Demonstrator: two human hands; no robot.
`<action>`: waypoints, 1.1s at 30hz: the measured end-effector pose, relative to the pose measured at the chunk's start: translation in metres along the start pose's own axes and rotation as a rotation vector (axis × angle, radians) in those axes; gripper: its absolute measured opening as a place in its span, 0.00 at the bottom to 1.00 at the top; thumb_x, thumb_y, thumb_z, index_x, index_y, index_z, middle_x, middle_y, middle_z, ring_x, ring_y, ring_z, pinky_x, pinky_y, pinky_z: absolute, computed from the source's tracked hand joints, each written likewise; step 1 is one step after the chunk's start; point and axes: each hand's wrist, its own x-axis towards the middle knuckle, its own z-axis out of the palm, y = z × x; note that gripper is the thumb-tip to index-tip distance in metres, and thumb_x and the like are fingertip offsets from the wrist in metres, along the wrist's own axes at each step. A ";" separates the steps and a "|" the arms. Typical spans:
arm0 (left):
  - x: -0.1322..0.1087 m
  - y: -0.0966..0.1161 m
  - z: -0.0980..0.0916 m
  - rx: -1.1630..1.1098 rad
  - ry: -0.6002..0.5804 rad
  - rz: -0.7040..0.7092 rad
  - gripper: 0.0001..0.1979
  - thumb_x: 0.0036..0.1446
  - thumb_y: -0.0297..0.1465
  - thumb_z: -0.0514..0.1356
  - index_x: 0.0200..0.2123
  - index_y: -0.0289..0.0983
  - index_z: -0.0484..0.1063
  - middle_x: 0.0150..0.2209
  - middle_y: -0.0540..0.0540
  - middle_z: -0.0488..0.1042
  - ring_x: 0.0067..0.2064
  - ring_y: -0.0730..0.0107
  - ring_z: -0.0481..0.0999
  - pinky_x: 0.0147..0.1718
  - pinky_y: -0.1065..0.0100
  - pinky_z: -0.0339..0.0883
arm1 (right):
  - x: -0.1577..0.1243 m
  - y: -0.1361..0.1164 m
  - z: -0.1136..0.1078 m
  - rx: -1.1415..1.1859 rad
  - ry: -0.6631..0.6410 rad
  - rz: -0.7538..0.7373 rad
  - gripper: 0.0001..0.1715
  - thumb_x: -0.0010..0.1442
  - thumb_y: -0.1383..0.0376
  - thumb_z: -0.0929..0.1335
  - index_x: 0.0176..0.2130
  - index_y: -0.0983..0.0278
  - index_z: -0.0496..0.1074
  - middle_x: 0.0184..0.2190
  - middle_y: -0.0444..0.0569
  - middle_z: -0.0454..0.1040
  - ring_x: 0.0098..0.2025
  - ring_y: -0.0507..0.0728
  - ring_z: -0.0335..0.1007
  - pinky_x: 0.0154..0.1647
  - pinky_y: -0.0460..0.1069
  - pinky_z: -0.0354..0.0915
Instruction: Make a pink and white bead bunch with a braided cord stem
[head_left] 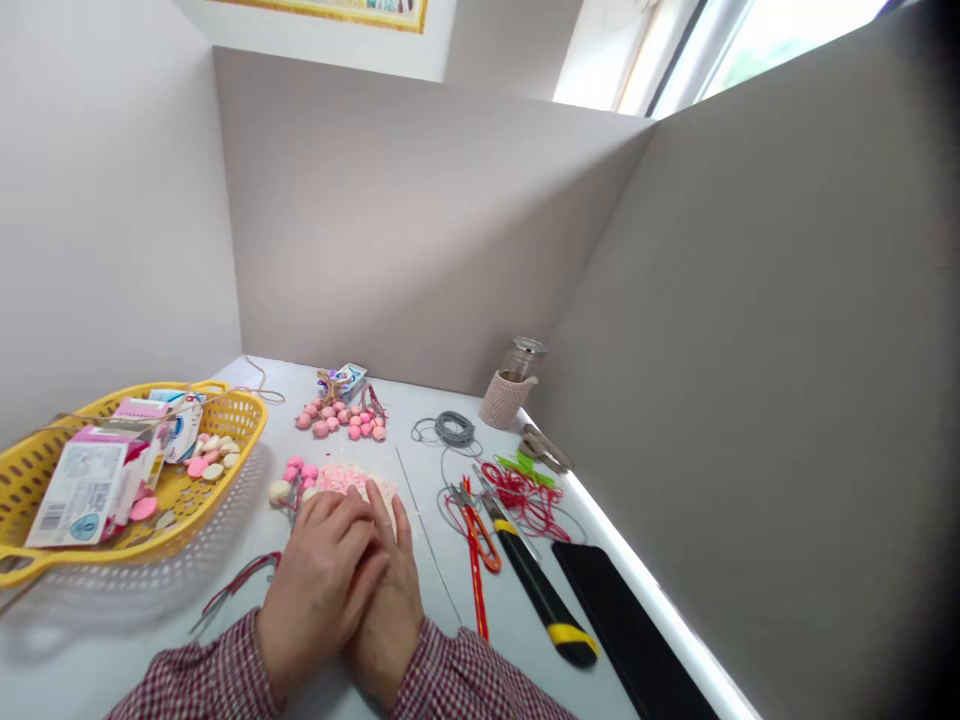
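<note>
My left hand (319,580) lies across the palm of my right hand (394,590), low in the middle of the view. The left fingers are bent and pressed together over the right palm; anything between the palms is hidden. The right hand's fingers stretch forward, slightly apart. Just past the fingertips is a heap of pale pink shavings (346,480) on the white table (442,570). Pink balls (309,472) and a cream ball (279,491) sit beside the left hand. Grey and red cords (238,586) trail out left of that hand.
A yellow basket (199,510) with boxes and discs stands left. Farther back are pink ball clusters (334,415), a grey cord coil (454,428) and a covered jar (506,390). Orange scissors (480,535), red cord (525,495), a black-yellow knife (536,580) and a black slab (630,620) lie right.
</note>
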 end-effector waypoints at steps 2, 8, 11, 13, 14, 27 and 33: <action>0.001 0.003 -0.003 -0.065 -0.029 0.041 0.05 0.55 0.25 0.54 0.29 0.38 0.68 0.34 0.46 0.71 0.38 0.63 0.66 0.41 0.57 0.62 | 0.001 0.006 0.002 0.002 0.027 0.001 0.27 0.61 0.67 0.61 0.59 0.58 0.56 0.57 0.49 0.62 0.61 0.62 0.49 0.58 0.63 0.45; 0.009 -0.011 -0.009 -0.130 -0.007 0.084 0.05 0.58 0.27 0.52 0.33 0.38 0.68 0.33 0.46 0.71 0.38 0.65 0.68 0.40 0.62 0.61 | 0.025 0.077 -0.050 -0.084 -0.048 0.288 0.10 0.56 0.67 0.65 0.39 0.63 0.73 0.40 0.52 0.75 0.43 0.60 0.68 0.45 0.54 0.60; 0.006 -0.025 -0.004 -0.112 0.067 0.044 0.06 0.58 0.26 0.51 0.32 0.37 0.67 0.30 0.47 0.71 0.35 0.67 0.68 0.37 0.63 0.61 | 0.029 0.128 -0.080 -0.161 -0.018 0.452 0.11 0.58 0.67 0.62 0.35 0.65 0.74 0.33 0.53 0.77 0.36 0.58 0.70 0.37 0.51 0.63; 0.001 -0.029 0.001 -0.110 0.049 0.042 0.07 0.58 0.25 0.51 0.31 0.36 0.67 0.29 0.47 0.70 0.33 0.68 0.67 0.36 0.64 0.61 | 0.024 0.154 -0.088 -0.212 -0.018 0.531 0.12 0.58 0.67 0.62 0.32 0.65 0.75 0.29 0.53 0.76 0.31 0.58 0.70 0.30 0.50 0.61; -0.001 -0.029 0.004 -0.113 0.019 0.059 0.07 0.58 0.25 0.51 0.31 0.36 0.67 0.28 0.47 0.70 0.33 0.68 0.67 0.35 0.64 0.61 | 0.020 0.164 -0.088 -0.233 -0.027 0.555 0.13 0.57 0.67 0.62 0.30 0.65 0.75 0.28 0.53 0.76 0.29 0.57 0.69 0.28 0.50 0.60; -0.008 -0.018 0.017 -0.144 -0.113 0.108 0.07 0.56 0.27 0.53 0.27 0.35 0.69 0.26 0.47 0.72 0.31 0.66 0.67 0.32 0.64 0.58 | 0.020 0.116 -0.046 -0.095 -0.014 0.213 0.12 0.59 0.67 0.61 0.36 0.66 0.74 0.36 0.53 0.73 0.40 0.58 0.66 0.44 0.52 0.59; -0.008 -0.019 0.019 -0.131 -0.108 0.099 0.08 0.57 0.26 0.52 0.27 0.35 0.69 0.25 0.46 0.71 0.31 0.66 0.67 0.31 0.65 0.57 | 0.031 0.111 -0.060 -0.092 -0.192 0.406 0.13 0.60 0.67 0.61 0.41 0.63 0.73 0.40 0.52 0.72 0.43 0.57 0.67 0.45 0.49 0.59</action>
